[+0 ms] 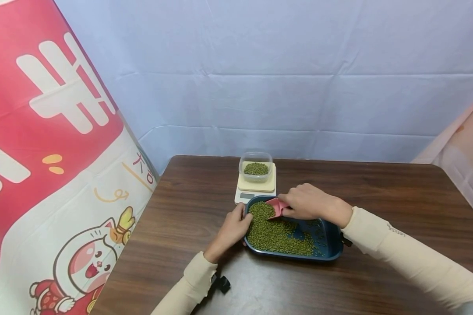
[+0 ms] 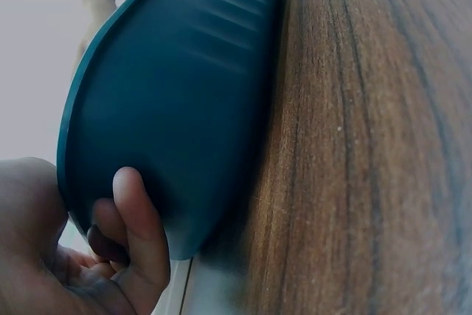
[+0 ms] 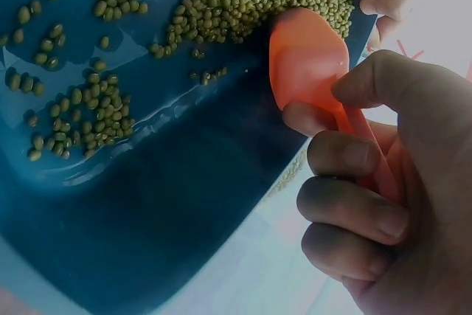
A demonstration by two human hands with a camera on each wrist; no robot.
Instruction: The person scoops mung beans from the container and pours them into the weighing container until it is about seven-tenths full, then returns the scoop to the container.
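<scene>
A dark blue tray (image 1: 334, 247) of green mung beans (image 1: 273, 238) sits on the table, the beans heaped mostly toward its left. My left hand (image 1: 231, 225) grips the tray's left end; in the left wrist view its fingers (image 2: 140, 215) curl against the outer wall. With my right hand (image 1: 307, 201) I hold a pink scoop (image 1: 277, 207) by its handle, fingers wrapped round it in the right wrist view. The scoop's bowl (image 3: 306, 64) meets the edge of the bean heap. Scattered beans lie over the tray's floor at the right.
Behind the tray stands a white kitchen scale (image 1: 256, 187) carrying a clear plastic container (image 1: 257, 178) with some mung beans inside. The brown wooden table (image 1: 189, 210) ends at a pale cloth backdrop (image 1: 268, 109). A printed banner (image 1: 35, 144) hangs on the left.
</scene>
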